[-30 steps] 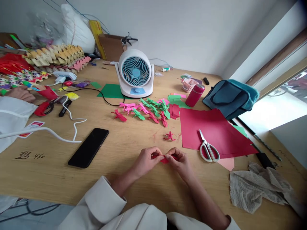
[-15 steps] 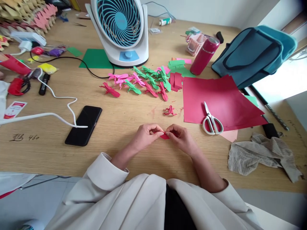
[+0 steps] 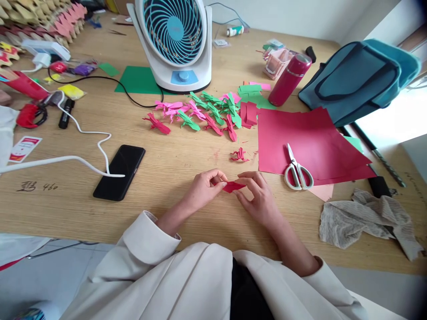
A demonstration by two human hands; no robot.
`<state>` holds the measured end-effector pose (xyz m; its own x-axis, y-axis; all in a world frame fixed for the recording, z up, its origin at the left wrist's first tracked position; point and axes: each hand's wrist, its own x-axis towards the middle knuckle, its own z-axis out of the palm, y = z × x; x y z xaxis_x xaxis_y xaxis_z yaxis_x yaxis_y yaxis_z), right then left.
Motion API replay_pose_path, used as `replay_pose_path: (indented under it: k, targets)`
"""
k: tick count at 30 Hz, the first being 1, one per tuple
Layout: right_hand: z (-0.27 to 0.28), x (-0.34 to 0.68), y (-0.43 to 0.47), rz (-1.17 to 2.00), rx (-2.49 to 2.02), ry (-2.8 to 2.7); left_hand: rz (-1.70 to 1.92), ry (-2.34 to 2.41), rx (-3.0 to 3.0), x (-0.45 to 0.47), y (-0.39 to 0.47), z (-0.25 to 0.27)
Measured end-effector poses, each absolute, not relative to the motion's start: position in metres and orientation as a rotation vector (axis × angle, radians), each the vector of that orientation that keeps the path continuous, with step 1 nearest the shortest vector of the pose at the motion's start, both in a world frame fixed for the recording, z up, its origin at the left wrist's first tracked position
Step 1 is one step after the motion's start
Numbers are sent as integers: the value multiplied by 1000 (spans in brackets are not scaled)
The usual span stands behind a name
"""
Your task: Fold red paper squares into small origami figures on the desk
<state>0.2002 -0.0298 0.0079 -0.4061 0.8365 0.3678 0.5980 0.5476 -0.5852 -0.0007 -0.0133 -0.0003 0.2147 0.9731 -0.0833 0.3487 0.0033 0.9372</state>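
A small folded piece of red paper (image 3: pixel 232 186) is held between my two hands, low over the table's near side. My left hand (image 3: pixel 208 186) pinches its left end between thumb and fingertips. At the other end my right hand (image 3: pixel 258 195) has thumb and forefinger on the paper, its fingers more widely curved. Just beyond the hands lies a small red folded paper figure (image 3: pixel 239 154). Farther back is a cluster of pink, red and green folded paper figures (image 3: pixel 213 109).
White-handled scissors (image 3: pixel 296 173) rest on large red paper sheets (image 3: pixel 310 142) to the right. A black phone (image 3: pixel 119 172) with a white cable lies left. Behind stand a fan (image 3: pixel 183 79), a red flask (image 3: pixel 290 80) and a teal bag (image 3: pixel 353 80). A crumpled grey cloth (image 3: pixel 347 220) lies right.
My right hand's fingers have spread and shifted slightly right, so more of the red paper shows. The left hand keeps its pinch. The whole view has shifted slightly.
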Motion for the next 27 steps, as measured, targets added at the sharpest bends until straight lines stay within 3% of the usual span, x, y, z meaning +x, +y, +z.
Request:
replay_pose_path:
  k: [10, 21, 27]
  targets:
    - [3, 198, -34, 163, -1104, -2474, 771, 1333, 1720, 4, -20, -3]
    - [-4, 193, -35, 188, -1062, -2523, 611, 1414, 2220, 0, -30, 3]
    - [-5, 192, -35, 174, -1041, -2492, 712, 1304, 2461, -11, -43, 0]
